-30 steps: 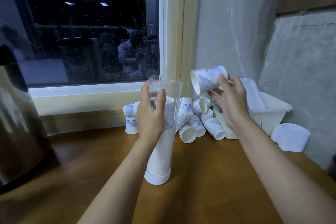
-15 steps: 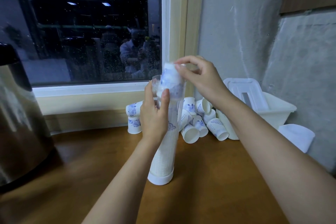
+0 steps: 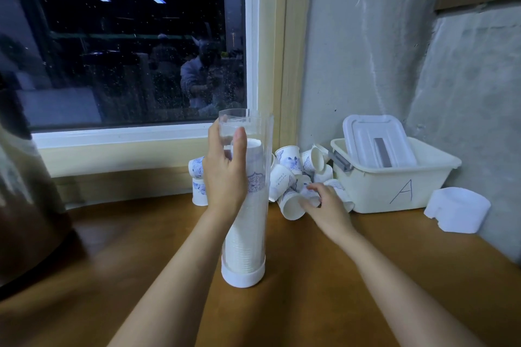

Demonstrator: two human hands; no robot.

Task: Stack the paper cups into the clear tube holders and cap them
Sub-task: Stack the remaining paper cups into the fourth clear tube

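A clear tube holder (image 3: 249, 222) stands upright on the wooden table on a white base cap (image 3: 243, 276). It is filled most of the way with a stack of nested paper cups (image 3: 248, 234). My left hand (image 3: 225, 175) grips the tube near its top. Behind it lies a pile of loose white paper cups (image 3: 293, 172) with blue prints. My right hand (image 3: 324, 203) reaches into the pile, its fingers curled round one lying cup (image 3: 310, 194).
A cream plastic bin (image 3: 394, 186) marked "A", with a white lid inside, sits at the right by the wall. A white cap (image 3: 456, 210) lies beside it. A large dark metal urn (image 3: 25, 191) stands at left. Two more cups (image 3: 197, 177) sit by the window sill.
My right hand dropped the cup it held into the tube, then moved down and right to the loose pile. My left hand kept its hold on the tube.
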